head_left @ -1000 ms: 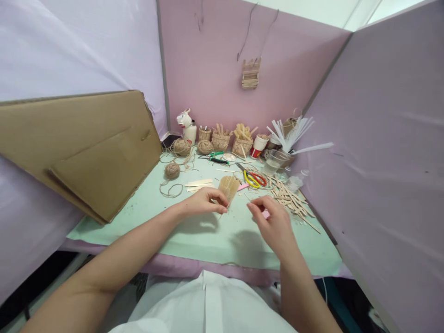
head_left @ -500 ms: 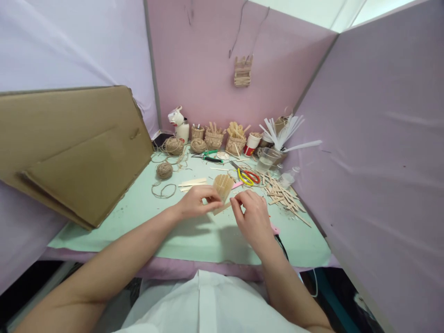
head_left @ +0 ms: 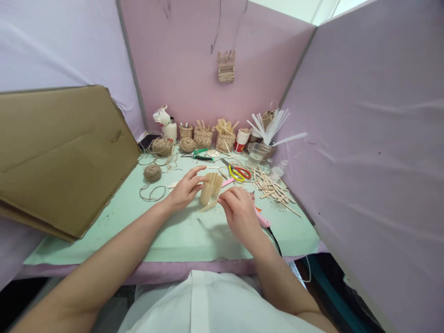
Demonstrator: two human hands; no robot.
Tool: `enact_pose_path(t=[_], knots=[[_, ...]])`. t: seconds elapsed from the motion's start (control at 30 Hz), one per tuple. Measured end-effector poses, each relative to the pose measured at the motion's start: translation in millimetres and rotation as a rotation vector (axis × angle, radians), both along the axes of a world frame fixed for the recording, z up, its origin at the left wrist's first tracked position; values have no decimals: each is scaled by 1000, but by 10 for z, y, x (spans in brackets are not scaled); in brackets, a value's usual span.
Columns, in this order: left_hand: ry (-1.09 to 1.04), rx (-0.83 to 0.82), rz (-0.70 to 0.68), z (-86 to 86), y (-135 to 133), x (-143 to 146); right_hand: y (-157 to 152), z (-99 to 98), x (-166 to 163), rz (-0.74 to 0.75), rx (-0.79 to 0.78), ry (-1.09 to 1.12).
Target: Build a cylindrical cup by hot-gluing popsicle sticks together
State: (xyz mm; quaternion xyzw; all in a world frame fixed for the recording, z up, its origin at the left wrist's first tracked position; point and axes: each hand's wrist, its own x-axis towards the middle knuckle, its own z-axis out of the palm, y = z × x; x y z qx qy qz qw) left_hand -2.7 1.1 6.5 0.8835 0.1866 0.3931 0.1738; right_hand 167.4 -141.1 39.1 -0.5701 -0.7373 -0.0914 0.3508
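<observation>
Subject: craft-stick cup (head_left: 211,186), a flared ring of flat wooden sticks, at mid-worktop, leaning slightly, on the green worktop (head_left: 166,236).
Left hand (head_left: 184,190): grasping the cup lightly from its left side, thumb on the near wall, fingers outstretched behind it. A second ago it pinched the cup low with bent fingers.
Right hand (head_left: 238,212): fingers curled, tips pinched on a single craft stick (head_left: 207,207) that lies at the foot of the cup. A second ago it was well apart from the cup, to the right.
Change noted: the right hand has crossed to the cup, and both hands now meet at it.
Change noted: the pink glue gun (head_left: 261,217) now lies uncovered on the worktop just beside the right hand, not held.
Judgement: the work has moved from fetching to fitting; the stick appears to be presented at the cup's base. Whether it touches the cup cannot be told.
Surroundings: yellow-and-red scissors (head_left: 237,173) just behind the cup; loose stick pile (head_left: 272,187) toward the right edge; twine ball (head_left: 152,172) to the left; cardboard sheet (head_left: 62,152) against the left edge.
</observation>
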Motion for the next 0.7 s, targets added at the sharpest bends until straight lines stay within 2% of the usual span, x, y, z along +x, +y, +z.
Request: enact_pose_path(t=[0.17, 0.37, 0.7], knots=[[-11, -3, -27, 15, 36, 42, 2, 10, 62, 11, 12, 13], [2, -16, -67, 82, -10, 61, 65, 70, 202, 15, 123, 7], [-18, -114, -148, 18, -6, 62, 273, -24, 263, 47, 176, -213]])
